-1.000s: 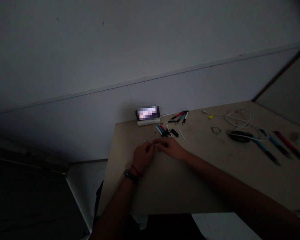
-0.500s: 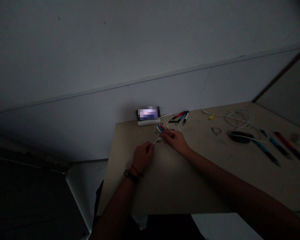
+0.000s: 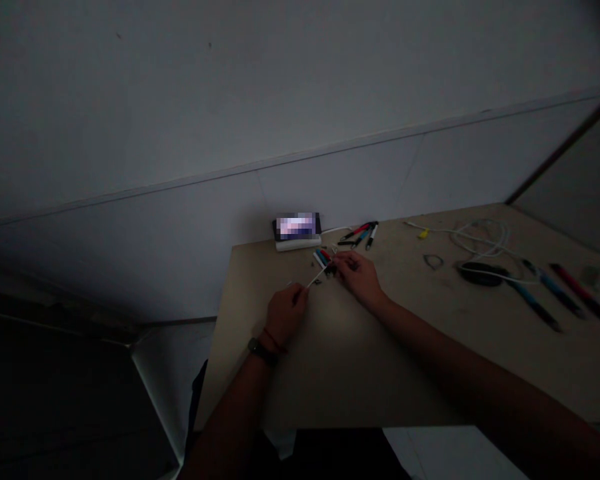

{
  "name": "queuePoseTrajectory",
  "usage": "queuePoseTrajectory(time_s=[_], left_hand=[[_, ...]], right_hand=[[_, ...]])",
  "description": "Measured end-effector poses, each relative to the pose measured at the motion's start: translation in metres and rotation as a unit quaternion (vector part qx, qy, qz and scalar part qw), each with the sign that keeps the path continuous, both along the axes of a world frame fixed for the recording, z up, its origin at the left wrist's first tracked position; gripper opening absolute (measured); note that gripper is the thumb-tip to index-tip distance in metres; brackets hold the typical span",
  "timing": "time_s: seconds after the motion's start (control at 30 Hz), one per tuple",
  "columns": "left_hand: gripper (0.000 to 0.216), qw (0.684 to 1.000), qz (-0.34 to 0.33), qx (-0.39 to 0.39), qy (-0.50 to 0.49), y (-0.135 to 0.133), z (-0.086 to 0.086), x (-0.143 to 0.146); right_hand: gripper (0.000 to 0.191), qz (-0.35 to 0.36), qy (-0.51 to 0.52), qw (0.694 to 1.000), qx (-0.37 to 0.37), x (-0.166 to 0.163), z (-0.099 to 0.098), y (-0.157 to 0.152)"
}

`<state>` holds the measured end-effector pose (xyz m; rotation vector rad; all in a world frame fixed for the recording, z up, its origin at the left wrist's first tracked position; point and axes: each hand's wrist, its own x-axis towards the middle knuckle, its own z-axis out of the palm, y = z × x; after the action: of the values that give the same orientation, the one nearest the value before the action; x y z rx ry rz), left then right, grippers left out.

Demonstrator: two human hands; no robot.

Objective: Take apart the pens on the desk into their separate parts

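My left hand, with a dark band and a red string at the wrist, is closed on the near end of a thin white stick that looks like a pen refill. The refill slants up and to the right. At its far end, the fingertips of my right hand are pinched together; any small part between them is too dark to make out. Just beyond the fingers lie short pen barrels in white, blue and red. Small dark pieces rest on the tabletop below the refill.
A lit phone leans on a white block by the wall. Several pens lie behind my right hand. To the right are a coiled white cable, a black oval object, larger pens and a yellow scrap.
My right hand has slid a little up and to the right along the refill, so more of the white stick shows. My left hand has stayed in place.
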<state>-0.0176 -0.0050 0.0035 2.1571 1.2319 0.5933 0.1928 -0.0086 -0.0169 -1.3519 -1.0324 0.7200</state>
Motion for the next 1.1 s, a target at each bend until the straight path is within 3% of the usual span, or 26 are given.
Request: queuePoseTrajectory(time_s=[0.33, 0.5, 0.6, 0.73, 1.1], left_hand=[[0.037, 1.000, 0.019, 0.007, -0.023, 0.000, 0.001, 0.002], [0.037, 0.999, 0.016, 0.005, -0.030, -0.001, -0.001, 0.001], [0.038, 0.999, 0.019, 0.001, -0.026, 0.000, -0.001, 0.001], [0.038, 1.000, 0.013, 0.006, -0.021, 0.000, -0.001, 0.001], [0.038, 1.000, 0.008, 0.010, -0.021, 0.000, -0.002, 0.001]], right_hand=[[0.026, 0.022, -0.236, 0.971, 0.007, 0.000, 0.001, -0.005], [0.029, 0.045, -0.203, 0.978, 0.013, -0.007, 0.008, -0.011], [0.034, 0.126, -0.159, 0.979, 0.010, -0.013, 0.012, -0.017], [0.034, 0.216, -0.174, 0.961, 0.000, -0.018, 0.014, -0.021], [0.038, 0.214, -0.128, 0.968, -0.007, -0.016, 0.009, -0.018]])
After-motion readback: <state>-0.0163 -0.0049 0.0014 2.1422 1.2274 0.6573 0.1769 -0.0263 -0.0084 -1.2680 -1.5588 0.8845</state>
